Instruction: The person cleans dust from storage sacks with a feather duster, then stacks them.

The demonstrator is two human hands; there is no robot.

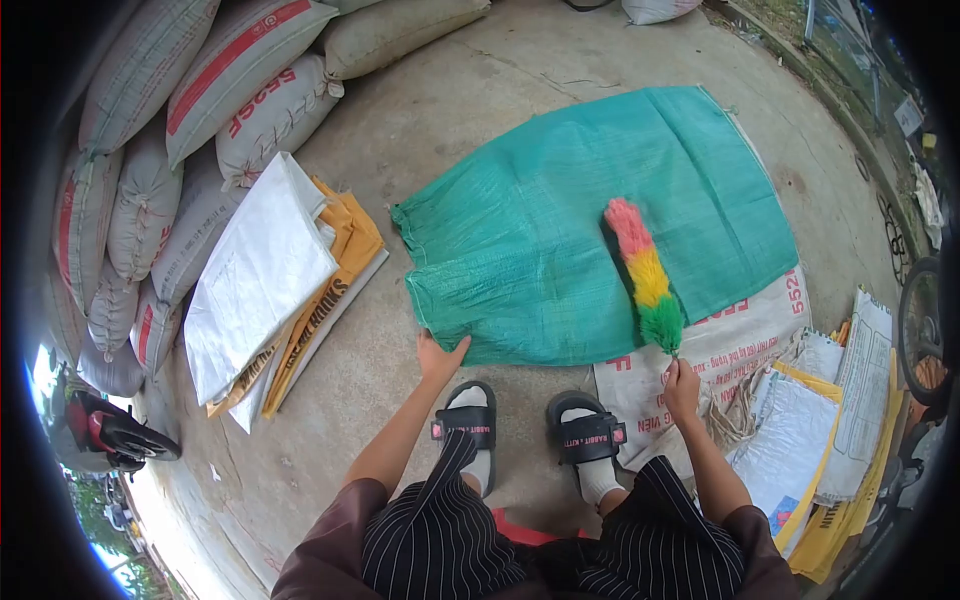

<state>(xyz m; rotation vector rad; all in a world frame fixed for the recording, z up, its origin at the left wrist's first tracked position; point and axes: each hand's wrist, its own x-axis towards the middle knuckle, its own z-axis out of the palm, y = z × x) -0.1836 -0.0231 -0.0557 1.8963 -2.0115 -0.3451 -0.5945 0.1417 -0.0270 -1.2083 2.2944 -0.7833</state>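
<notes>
A green woven sack [560, 220] lies flat on the concrete, its gathered left end wrinkled. My left hand [440, 358] touches the near left edge of this sack, thumb spread away from the fingers; part of the fingers is hard to make out. My right hand [683, 388] is closed around the thin handle of a fluffy duster [650, 277], coloured pink, yellow and green. The duster's head rests over the right half of the green sack. Partly under that sack is a whitish printed sack [665, 395], beside my right hand.
Full sacks [240, 80] are piled at the upper left. Folded white sacks [262, 270] and yellow sacks [350, 240] lie left of my left hand. More folded sacks [790, 425] and loose strings [728, 418] lie at right. My sandalled feet [470, 425] stand close to the green sack.
</notes>
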